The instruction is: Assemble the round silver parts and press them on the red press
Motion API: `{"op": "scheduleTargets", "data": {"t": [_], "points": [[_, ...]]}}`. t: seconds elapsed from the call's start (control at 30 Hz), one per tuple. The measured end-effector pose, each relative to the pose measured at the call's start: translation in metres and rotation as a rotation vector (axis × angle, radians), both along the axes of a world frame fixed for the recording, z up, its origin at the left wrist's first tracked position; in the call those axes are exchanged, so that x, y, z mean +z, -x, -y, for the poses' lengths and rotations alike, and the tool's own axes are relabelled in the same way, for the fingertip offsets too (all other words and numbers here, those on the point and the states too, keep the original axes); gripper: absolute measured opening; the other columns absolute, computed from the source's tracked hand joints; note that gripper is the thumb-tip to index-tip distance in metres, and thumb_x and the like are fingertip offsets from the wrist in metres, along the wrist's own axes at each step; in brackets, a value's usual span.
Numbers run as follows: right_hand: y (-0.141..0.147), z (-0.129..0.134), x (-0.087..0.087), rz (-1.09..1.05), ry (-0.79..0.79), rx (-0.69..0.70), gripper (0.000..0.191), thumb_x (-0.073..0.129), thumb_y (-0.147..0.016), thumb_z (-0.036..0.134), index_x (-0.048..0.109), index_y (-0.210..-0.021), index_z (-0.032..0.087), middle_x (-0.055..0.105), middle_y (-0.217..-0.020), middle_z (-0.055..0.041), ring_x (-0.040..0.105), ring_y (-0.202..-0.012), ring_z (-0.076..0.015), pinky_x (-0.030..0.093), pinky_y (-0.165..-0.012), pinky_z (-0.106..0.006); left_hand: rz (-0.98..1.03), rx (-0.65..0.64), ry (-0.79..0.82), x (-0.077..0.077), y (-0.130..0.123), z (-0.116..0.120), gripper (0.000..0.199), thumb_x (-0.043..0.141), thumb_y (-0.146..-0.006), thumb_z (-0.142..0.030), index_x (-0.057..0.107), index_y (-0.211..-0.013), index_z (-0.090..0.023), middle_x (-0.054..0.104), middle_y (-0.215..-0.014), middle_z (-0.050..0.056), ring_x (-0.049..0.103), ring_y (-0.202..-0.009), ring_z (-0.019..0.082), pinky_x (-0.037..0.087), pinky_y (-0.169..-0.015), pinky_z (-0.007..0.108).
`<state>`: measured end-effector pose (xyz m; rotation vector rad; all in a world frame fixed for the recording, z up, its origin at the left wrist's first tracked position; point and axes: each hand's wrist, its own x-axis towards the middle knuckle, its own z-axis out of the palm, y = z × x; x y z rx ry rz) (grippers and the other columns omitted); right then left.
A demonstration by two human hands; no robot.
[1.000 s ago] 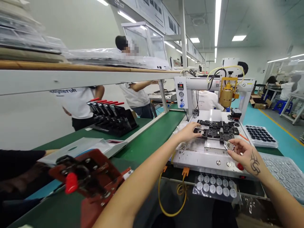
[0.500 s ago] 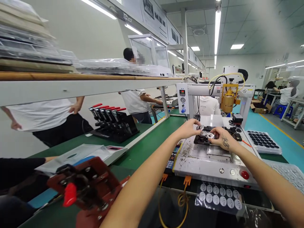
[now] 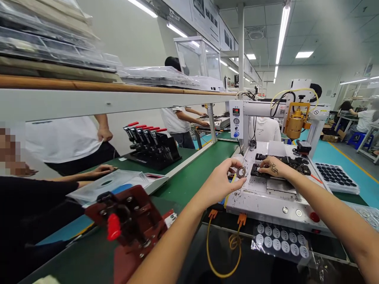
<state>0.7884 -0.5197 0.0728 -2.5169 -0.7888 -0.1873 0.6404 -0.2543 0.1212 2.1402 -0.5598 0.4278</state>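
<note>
Green bench mat (image 3: 189, 177), red clamp (image 3: 130, 221), black fixture (image 3: 284, 163), gold dispenser head (image 3: 296, 122), yellow cable (image 3: 219, 256)

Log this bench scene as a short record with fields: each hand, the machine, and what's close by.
left hand: holds a small round metal ring up off the bench
right hand: fingers down on the black fixture
machine: white plate, brass head above
front: bag of round discs
right: tray of dark parts
left: red clamp on green bench
</note>
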Motion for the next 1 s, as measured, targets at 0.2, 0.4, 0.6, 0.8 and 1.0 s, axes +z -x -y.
{"op": "scheduleTargets", "data": {"t": [0.2,0.4,0.6,0.8,1.0], "points": [[0.037,0.023,0.009,0.188,-0.116,-0.101,0.031,0.074,-0.096,0.04,0.08,-0.117,0.019,0.075,-0.102,-0.0111,0.067,-0.098,-0.0271,0.05,-0.091,-0.036,-0.014,-0.084,0.121,-0.01,0.042,0.016,0.032,0.073,-0.083,-0.029,0.062,-0.113,-0.024,0.073,-0.103,0.003,0.071,-0.094,0.021,0.06,-0.09,0.036],[0.166,0.138,-0.041,0.423,-0.259,-0.484,0.026,0.055,-0.104,0.043,0.07,-0.104,0.021,0.068,-0.104,-0.0112,0.061,-0.104,-0.0305,0.046,-0.098,-0.046,-0.047,-0.004,0.121,-0.067,0.091,0.015,0.033,0.074,-0.085,-0.031,0.063,-0.116,-0.03,0.079,-0.097,0.002,0.079,-0.087,0.023,0.066,-0.08,0.035],[0.226,0.18,-0.108,0.353,-0.237,-0.702,0.037,0.065,-0.097,0.06,0.063,-0.096,0.023,0.064,-0.098,-0.0101,0.06,-0.1,-0.0326,0.047,-0.093,-0.048,-0.179,-0.038,0.196,-0.102,0.097,0.025,0.034,0.076,-0.082,-0.032,0.067,-0.114,-0.03,0.08,-0.098,0.002,0.08,-0.086,0.024,0.067,-0.08,0.034],[0.17,0.162,-0.071,0.173,-0.167,-0.567,0.02,0.067,-0.096,0.042,0.072,-0.098,0.023,0.07,-0.108,-0.0113,0.062,-0.113,-0.0318,0.046,-0.103,-0.043,-0.523,-0.165,0.49,-0.1,0.106,0.058,0.038,0.083,-0.081,-0.027,0.069,-0.116,-0.023,0.079,-0.1,0.003,0.078,-0.09,0.019,0.063,-0.084,0.027],[0.115,0.148,-0.033,-0.162,-0.106,-0.5,0.026,0.083,-0.076,0.025,0.063,-0.062,0.021,0.066,-0.063,-0.0052,0.067,-0.078,-0.0276,0.047,-0.073,-0.034,-0.757,-0.192,0.828,-0.106,0.117,0.073,0.054,0.098,-0.071,-0.032,0.068,-0.114,-0.019,0.079,-0.104,0.006,0.082,-0.091,0.024,0.065,-0.085,0.031]]}}
